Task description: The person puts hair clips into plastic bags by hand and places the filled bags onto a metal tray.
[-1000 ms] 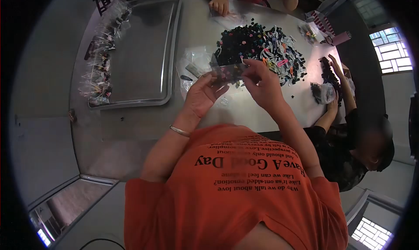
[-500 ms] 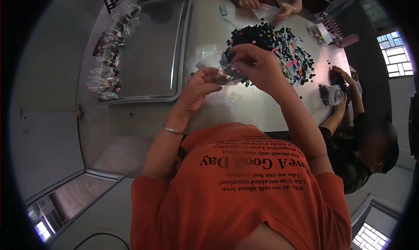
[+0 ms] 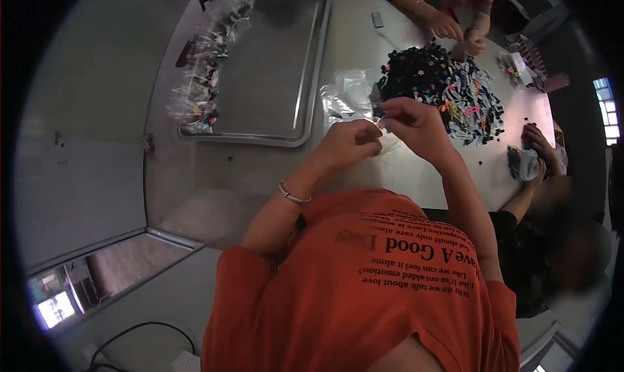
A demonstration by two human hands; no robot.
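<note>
My left hand (image 3: 348,143) is closed in front of me above the table, fingers curled and thumb pressed in. Close beside it, my right hand (image 3: 416,128) is pinched, its fingertips near those of the left. A small pale, clear piece shows between the fingertips; it looks like plastic film, but its kind and any contents are too small to make out. Just beyond the hands lie shiny clear plastic bags (image 3: 348,96). Past my right hand spreads a heap of small hair clips (image 3: 471,105), black, white and coloured.
A large metal tray (image 3: 260,138) stands to the left, with a row of filled clear bags (image 3: 201,89) along its left side. Across the table a person's hands (image 3: 461,37) work by the heap. At right another person's hands (image 3: 539,151) are at a clear bag (image 3: 523,164).
The view has swung, so the scene sits further right. My hands have come closer together, and the clear bag with dark contents between them no longer shows plainly. The person opposite has brought their hands together.
</note>
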